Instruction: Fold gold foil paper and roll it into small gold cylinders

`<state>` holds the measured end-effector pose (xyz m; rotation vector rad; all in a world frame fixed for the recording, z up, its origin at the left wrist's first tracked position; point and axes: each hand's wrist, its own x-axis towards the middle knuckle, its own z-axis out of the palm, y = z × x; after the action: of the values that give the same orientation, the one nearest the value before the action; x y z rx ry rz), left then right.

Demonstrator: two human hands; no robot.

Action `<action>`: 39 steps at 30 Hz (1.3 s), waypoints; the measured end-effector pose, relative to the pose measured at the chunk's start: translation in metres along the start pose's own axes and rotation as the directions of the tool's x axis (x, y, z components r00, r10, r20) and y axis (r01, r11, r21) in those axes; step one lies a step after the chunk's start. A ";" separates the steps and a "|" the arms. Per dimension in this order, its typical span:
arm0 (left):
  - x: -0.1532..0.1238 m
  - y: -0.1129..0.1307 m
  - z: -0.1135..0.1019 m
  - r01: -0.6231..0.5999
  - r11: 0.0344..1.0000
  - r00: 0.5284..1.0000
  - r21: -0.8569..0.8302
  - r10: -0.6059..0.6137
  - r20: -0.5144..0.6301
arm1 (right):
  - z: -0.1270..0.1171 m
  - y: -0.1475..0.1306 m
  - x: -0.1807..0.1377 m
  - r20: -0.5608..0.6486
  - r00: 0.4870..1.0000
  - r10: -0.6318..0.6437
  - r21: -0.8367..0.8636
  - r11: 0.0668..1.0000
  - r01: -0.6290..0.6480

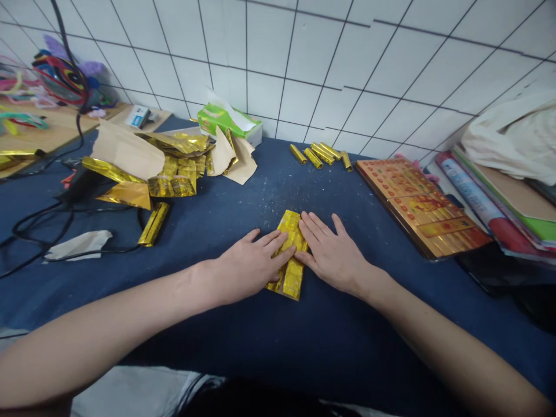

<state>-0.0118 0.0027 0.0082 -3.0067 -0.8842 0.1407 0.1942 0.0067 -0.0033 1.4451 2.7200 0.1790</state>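
Note:
A folded sheet of gold foil paper lies on the dark blue tabletop in front of me, with creases running along its length. Across its left part rests my left hand, palm down and fingers spread over the foil. My right hand lies flat at the right edge of the sheet, fingertips on the foil and thumb close to the left fingers. Neither hand grips the paper. Part of the sheet is hidden under the fingers.
Several rolled gold tubes lie near the tiled wall. Crumpled gold and tan paper, a green tissue box and black cables are at left. A stack of gold printed sheets and books sit at right.

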 end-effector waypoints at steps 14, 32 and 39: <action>-0.001 -0.004 0.002 -0.026 1.000 0.999 0.008 0.026 -0.040 | 0.001 0.003 -0.001 0.059 0.998 -0.011 0.067 0.998 0.007; -0.002 -0.005 -0.002 -0.016 1.000 1.000 -0.015 0.016 -0.006 | -0.009 0.027 0.008 -0.148 0.930 0.335 0.334 0.903 -0.272; -0.001 -0.004 -0.002 -0.006 1.000 1.000 -0.003 0.006 0.002 | -0.001 0.017 0.008 -0.140 0.990 0.001 0.081 0.997 0.010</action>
<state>-0.0149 0.0057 0.0100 -3.0126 -0.8756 0.1431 0.2039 0.0224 0.0003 1.5017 2.8737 0.1777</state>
